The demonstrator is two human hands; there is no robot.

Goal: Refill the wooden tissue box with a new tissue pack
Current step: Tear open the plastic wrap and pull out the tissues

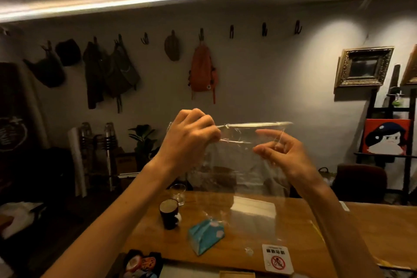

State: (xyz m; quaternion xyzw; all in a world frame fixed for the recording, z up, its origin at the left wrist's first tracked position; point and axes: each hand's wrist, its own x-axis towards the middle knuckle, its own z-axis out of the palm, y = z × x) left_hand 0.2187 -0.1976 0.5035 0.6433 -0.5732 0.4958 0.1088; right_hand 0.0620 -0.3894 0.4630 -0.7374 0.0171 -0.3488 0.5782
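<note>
Dim grey walls carry a row of hooks hung with bags, among them an orange backpack (203,70), and a gilt frame (363,66) hangs to the right above a red painting (387,137) on an easel. Below, a wooden bench (300,241) runs across the lower part of the view.

Both hands are raised well above the bench, holding up a clear plastic bag (239,165). The left hand (191,140) is closed in a fist, pinching the bag's top edge at its left end, where the plastic is gathered into a thin band. The right hand (279,149) is half open, its fingers loosely curled and spread, touching the bag's right side; a fold of film lies across the fingertips, but I cannot tell how firmly it grips. The bag hangs down between the hands, see-through and crinkled, its lower part reaching toward the bench.

On the bench under the bag lies a teal tissue pack (205,238), tilted, with its wrapper puckered at the top. Just left of it stands a dark cup (169,213), and a clear glass (178,193) sits behind that. A white no-smoking sign (278,258) lies near the front edge.
</note>
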